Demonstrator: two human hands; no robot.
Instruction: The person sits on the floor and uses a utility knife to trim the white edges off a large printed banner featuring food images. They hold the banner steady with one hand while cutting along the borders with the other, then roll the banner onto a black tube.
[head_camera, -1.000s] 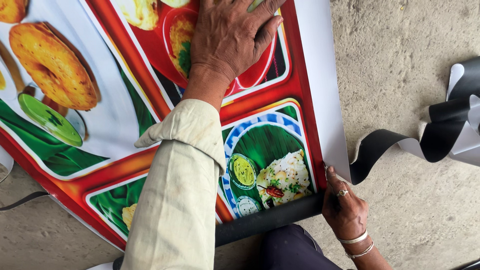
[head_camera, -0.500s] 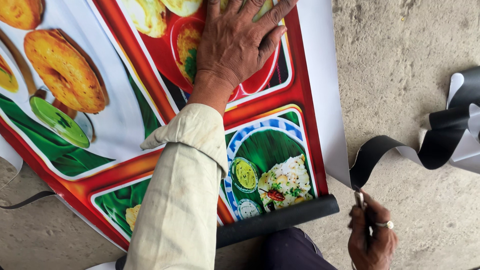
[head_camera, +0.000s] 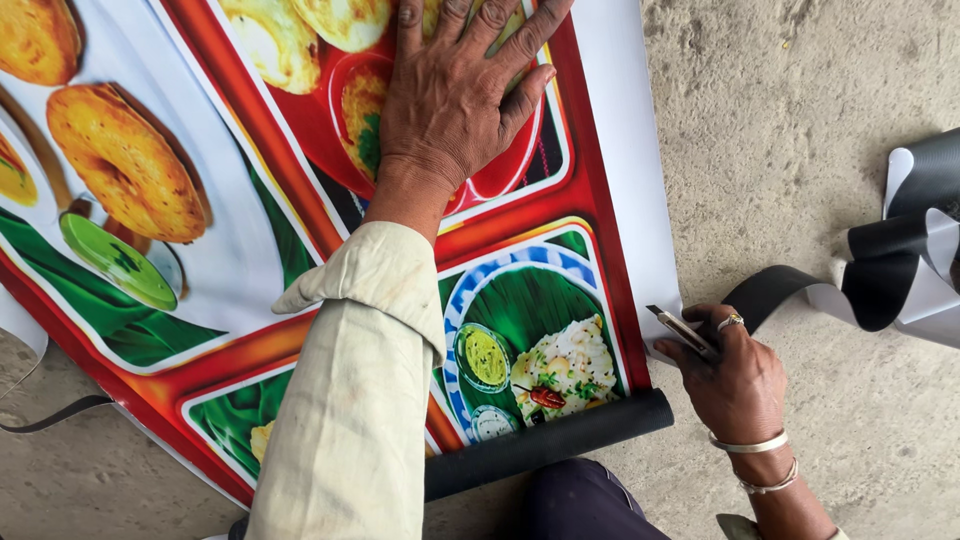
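Observation:
A large printed banner (head_camera: 300, 230) with pictures of food lies on the concrete floor, its near end rolled into a black tube (head_camera: 560, 440). My left hand (head_camera: 460, 90) presses flat on the banner, fingers spread, sleeve cream-coloured. My right hand (head_camera: 735, 375), with a ring and bangles, grips a slim cutter knife (head_camera: 680, 330) whose tip touches the banner's white right margin (head_camera: 640, 200). A cut strip, black on one side and white on the other (head_camera: 880, 260), curls away to the right of that edge.
Rough grey concrete floor (head_camera: 800, 120) lies to the right of the banner. A thin dark cable (head_camera: 50, 415) runs out from under the banner at lower left. My dark trouser knee (head_camera: 580, 505) shows at the bottom edge.
My right hand has come up from the bottom edge and brought the knife to the banner's right margin. The view has moved closer; my left hand stays pressed on the banner.

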